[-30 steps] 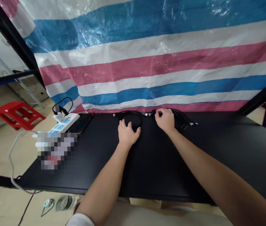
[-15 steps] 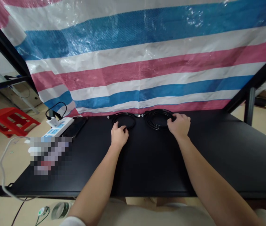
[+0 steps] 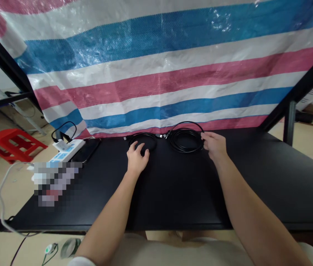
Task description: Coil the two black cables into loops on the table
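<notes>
Two coiled black cables lie at the far edge of a black table (image 3: 173, 192), under a striped tarp. My left hand (image 3: 136, 159) rests on the smaller left coil (image 3: 145, 139), fingers spread flat over it. The fingers of my right hand (image 3: 215, 145) are closed on the right rim of the larger coil (image 3: 184, 139), whose far side is tilted up off the table. The two coils' plug ends meet between them.
A white power strip (image 3: 66, 150) with a black plug and a dark phone (image 3: 86, 150) lie at the table's left end, beside a blurred patch. A red stool (image 3: 7, 142) stands on the floor at left. A black frame post (image 3: 289, 122) rises at right.
My right hand went from the left side of the large coil to its right rim, gripped it and lifted its far side. My left hand stayed on the small coil.
</notes>
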Available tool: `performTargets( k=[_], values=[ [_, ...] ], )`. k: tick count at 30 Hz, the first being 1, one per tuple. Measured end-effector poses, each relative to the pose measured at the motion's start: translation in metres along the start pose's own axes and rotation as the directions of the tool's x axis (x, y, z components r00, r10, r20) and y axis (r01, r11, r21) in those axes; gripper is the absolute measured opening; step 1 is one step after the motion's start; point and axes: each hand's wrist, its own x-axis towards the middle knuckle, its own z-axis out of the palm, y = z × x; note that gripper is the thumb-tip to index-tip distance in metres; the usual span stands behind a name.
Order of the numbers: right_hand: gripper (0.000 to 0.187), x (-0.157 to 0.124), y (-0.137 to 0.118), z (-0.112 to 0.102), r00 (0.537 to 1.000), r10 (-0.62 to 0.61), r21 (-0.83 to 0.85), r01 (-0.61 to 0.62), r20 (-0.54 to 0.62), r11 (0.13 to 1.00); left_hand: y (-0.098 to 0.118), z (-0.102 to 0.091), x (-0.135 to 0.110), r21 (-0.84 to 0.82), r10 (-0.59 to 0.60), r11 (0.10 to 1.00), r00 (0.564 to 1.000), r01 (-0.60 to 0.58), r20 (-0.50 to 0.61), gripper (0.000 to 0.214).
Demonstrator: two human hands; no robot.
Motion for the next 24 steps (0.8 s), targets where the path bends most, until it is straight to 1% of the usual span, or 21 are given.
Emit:
performTargets(
  k=[2, 3, 4, 6, 9, 11, 12, 15, 17, 19, 21, 22, 24],
  values=[
    [0.014, -0.003, -0.005, 0.001, 0.997, 0.035, 0.260, -0.052, 0.069, 0.964, 0.000, -0.002, 0.000, -0.036, 0.032, 0.999, 0.999, -0.033, -0.025, 0.034],
    [0.017, -0.005, -0.008, 0.000, 0.993, 0.041, 0.349, -0.077, 0.109, 0.934, 0.001, -0.003, 0.000, -0.059, 0.051, 0.997, 0.998, -0.052, -0.029, 0.036],
    [0.021, -0.007, -0.011, -0.002, 0.987, 0.021, 0.414, -0.085, 0.157, 0.906, 0.002, -0.004, 0.000, -0.086, 0.071, 0.994, 0.997, -0.072, -0.022, 0.038],
    [0.024, -0.011, -0.015, -0.006, 0.966, -0.022, 0.485, -0.109, 0.257, 0.867, 0.007, -0.008, -0.002, -0.157, 0.111, 0.982, 0.994, -0.106, 0.023, 0.041],
    [0.024, -0.016, -0.017, -0.014, 0.929, -0.059, 0.523, -0.153, 0.366, 0.839, 0.018, -0.010, -0.007, -0.304, 0.165, 0.945, 0.976, -0.116, 0.141, 0.047],
    [0.024, -0.018, -0.018, -0.016, 0.910, -0.075, 0.530, -0.169, 0.408, 0.831, 0.027, -0.009, -0.011, -0.423, 0.179, 0.903, 0.959, -0.072, 0.220, 0.050],
    [0.024, -0.020, -0.018, -0.016, 0.904, -0.082, 0.529, -0.171, 0.420, 0.831, 0.031, -0.007, -0.013, -0.483, 0.172, 0.875, 0.952, -0.030, 0.254, 0.049],
    [0.024, -0.024, -0.019, -0.013, 0.890, -0.087, 0.503, -0.169, 0.447, 0.848, 0.040, -0.002, -0.017, -0.630, 0.121, 0.767, 0.937, 0.121, 0.327, 0.037],
    [0.026, -0.027, -0.022, -0.010, 0.884, -0.086, 0.480, -0.166, 0.460, 0.862, 0.043, 0.000, -0.016, -0.687, 0.077, 0.700, 0.936, 0.195, 0.344, 0.030],
    [0.025, -0.028, -0.024, -0.009, 0.886, -0.086, 0.460, -0.152, 0.455, 0.875, 0.043, 0.000, -0.012, -0.731, 0.014, 0.632, 0.939, 0.259, 0.344, 0.024],
    [0.023, -0.027, -0.026, -0.012, 0.909, -0.085, 0.453, -0.121, 0.409, 0.883, 0.040, -0.003, -0.007, -0.782, -0.081, 0.529, 0.937, 0.329, 0.340, 0.021],
    [0.024, -0.024, -0.025, -0.014, 0.926, -0.080, 0.452, -0.103, 0.368, 0.886, 0.038, -0.005, -0.003, -0.806, -0.133, 0.465, 0.929, 0.366, 0.345, 0.022],
    [0.026, -0.017, -0.021, -0.017, 0.964, -0.061, 0.458, -0.067, 0.258, 0.886, 0.032, -0.013, 0.003, -0.837, -0.225, 0.332, 0.898, 0.436, 0.378, 0.030]
  ],
)
